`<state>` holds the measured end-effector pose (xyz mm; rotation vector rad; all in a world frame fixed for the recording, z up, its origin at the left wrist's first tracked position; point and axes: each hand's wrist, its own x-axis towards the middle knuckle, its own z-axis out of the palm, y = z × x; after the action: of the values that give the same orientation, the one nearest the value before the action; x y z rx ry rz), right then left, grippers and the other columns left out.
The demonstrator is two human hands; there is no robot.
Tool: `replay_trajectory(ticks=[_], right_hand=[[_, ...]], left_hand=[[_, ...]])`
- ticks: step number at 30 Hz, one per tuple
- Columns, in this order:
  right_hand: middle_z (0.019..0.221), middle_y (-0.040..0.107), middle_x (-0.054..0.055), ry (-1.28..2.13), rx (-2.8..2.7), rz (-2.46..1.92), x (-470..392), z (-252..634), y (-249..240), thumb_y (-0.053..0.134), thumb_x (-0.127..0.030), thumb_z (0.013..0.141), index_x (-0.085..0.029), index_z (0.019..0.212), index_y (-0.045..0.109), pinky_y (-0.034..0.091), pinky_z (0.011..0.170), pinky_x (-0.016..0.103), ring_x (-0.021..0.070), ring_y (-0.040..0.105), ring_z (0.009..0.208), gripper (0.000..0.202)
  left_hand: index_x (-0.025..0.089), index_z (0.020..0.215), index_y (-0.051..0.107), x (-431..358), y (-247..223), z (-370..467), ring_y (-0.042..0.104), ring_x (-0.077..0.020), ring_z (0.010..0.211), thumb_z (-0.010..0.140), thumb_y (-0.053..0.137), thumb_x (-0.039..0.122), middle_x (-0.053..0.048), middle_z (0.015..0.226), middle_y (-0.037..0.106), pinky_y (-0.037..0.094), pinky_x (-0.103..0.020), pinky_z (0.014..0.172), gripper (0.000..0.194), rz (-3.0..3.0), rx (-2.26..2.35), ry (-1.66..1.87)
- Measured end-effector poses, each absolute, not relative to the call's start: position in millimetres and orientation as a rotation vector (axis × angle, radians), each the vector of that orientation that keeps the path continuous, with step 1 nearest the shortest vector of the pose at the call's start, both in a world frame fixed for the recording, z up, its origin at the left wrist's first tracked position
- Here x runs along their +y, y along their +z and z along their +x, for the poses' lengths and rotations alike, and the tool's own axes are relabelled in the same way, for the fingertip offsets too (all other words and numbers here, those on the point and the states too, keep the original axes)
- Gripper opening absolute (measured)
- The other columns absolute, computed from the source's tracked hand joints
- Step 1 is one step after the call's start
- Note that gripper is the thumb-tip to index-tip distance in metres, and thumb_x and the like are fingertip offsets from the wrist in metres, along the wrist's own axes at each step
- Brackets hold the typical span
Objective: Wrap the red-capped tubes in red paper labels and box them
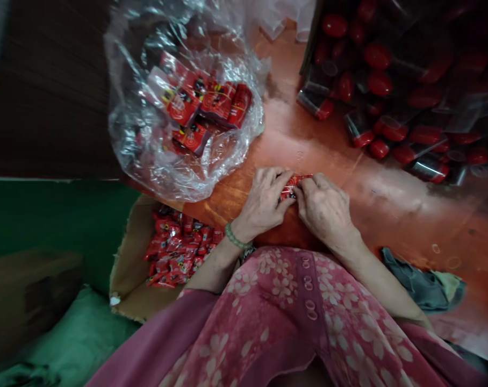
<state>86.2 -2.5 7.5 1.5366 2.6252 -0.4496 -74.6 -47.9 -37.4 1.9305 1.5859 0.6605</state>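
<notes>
Both hands meet over the front edge of a reddish-orange table (236,180). A small red printed packet (289,188) with a shiny surface is between them. My left hand (268,198), with a green bead bracelet (236,236) at the wrist, pinches the packet's left end between thumb and fingers. Curled over its right end, my right hand (322,207) presses it with thumb and fingertips. The fingers partly cover the packet. Left of the hands, a clear plastic bag (228,161) lies open with several red printed wrappers (183,107) in it.
Below the table's left edge, a cardboard box (125,269) holds many red packets (175,252). Clear containers with red ends (360,129) are heaped at the upper right. A dark cloth (415,285) lies to the right. Clear plastic pieces (274,21) stand at the back.
</notes>
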Motion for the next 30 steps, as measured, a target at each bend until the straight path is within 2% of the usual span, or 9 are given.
replay_trajectory(ticks=[6,9,12,16,19,22,24,26,30], right_hand=[[0.101,0.075,0.018,-0.449,2.389,1.402,9.6,71.7,28.5,0.041,-0.023,0.101,-0.012,0.109,0.07,0.034,0.06,0.033,0.0292,0.073,0.084,0.032],[0.099,0.076,0.02,-0.44,2.32,1.41,11.9,64.3,29.2,0.041,-0.02,0.099,-0.01,0.108,0.07,0.033,0.061,0.032,0.0293,0.075,0.086,0.032],[0.092,0.075,0.019,-0.517,2.357,1.438,11.2,65.4,21.9,0.045,-0.019,0.096,-0.01,0.099,0.069,0.033,0.061,0.032,0.0265,0.072,0.078,0.026],[0.072,0.069,0.007,-1.035,2.598,1.516,6.8,79.9,7.1,0.05,-0.024,0.09,-0.017,0.078,0.063,0.038,0.06,0.029,0.0177,0.06,0.062,0.018],[0.064,0.062,0.0,-1.557,2.539,1.705,1.8,85.8,-0.3,0.055,-0.033,0.086,-0.02,0.074,0.061,0.037,0.052,0.025,0.012,0.05,0.052,0.019],[0.056,0.059,-0.003,-2.002,2.195,1.932,-1.3,81.8,-4.2,0.062,-0.04,0.081,-0.02,0.073,0.061,0.036,0.045,0.023,0.0096,0.048,0.043,0.022],[0.049,0.056,-0.005,-2.237,1.972,2.01,-1.2,77.5,-6.8,0.067,-0.041,0.08,-0.02,0.073,0.061,0.036,0.043,0.021,0.0087,0.047,0.04,0.022],[0.046,0.053,-0.007,-2.423,1.816,2.025,0.0,74.7,-10.1,0.071,-0.041,0.078,-0.021,0.072,0.059,0.031,0.039,0.019,0.0064,0.042,0.035,0.024],[0.055,0.057,-0.009,-2.698,1.571,1.964,2.3,75.5,-14.5,0.081,-0.043,0.073,-0.022,0.081,0.056,0.022,0.033,0.018,0.0034,0.036,0.032,0.033]], left_hand=[[0.006,0.136,0.057,-47.9,-40.6,-71.5,0.051,-0.0311,0.119,0.091,0.058,0.031,-0.018,0.128,0.06,0.044,-0.048,0.107,0.052,1.896,1.605,0.661],[0.008,0.135,0.058,-49.5,-38.0,-67.3,0.05,-0.0315,0.118,0.086,0.056,0.022,-0.017,0.128,0.06,0.046,-0.048,0.106,0.051,1.872,1.646,0.629],[0.009,0.133,0.059,-50.1,-36.4,-69.2,0.053,-0.0312,0.118,0.08,0.054,0.014,-0.016,0.126,0.062,0.048,-0.047,0.107,0.054,1.862,1.617,0.637],[0.011,0.139,0.055,-47.7,-37.7,-79.6,0.056,-0.0312,0.126,0.085,0.06,0.023,-0.017,0.136,0.062,0.047,-0.05,0.113,0.056,1.821,1.528,0.732],[0.01,0.139,0.057,-45.0,-37.7,-86.2,0.061,-0.0303,0.127,0.09,0.061,0.026,-0.018,0.136,0.066,0.047,-0.049,0.114,0.052,1.72,1.514,0.788],[0.009,0.13,0.067,-42.2,-37.3,-88.4,0.07,-0.0276,0.113,0.091,0.067,0.028,-0.016,0.125,0.075,0.055,-0.042,0.104,0.044,1.471,1.509,0.858],[0.011,0.122,0.074,-40.8,-38.2,-88.6,0.075,-0.0241,0.099,0.09,0.071,0.035,-0.013,0.116,0.079,0.059,-0.036,0.091,0.04,1.261,1.474,0.898],[0.014,0.116,0.078,-40.1,-39.7,-89.2,0.075,-0.0202,0.088,0.088,0.074,0.043,-0.009,0.108,0.082,0.059,-0.03,0.081,0.041,1.108,1.413,0.93],[0.016,0.115,0.08,-38.8,-39.2,-94.8,0.075,-0.0171,0.084,0.081,0.08,0.043,-0.006,0.107,0.082,0.059,-0.026,0.078,0.044,0.964,1.324,0.927]])
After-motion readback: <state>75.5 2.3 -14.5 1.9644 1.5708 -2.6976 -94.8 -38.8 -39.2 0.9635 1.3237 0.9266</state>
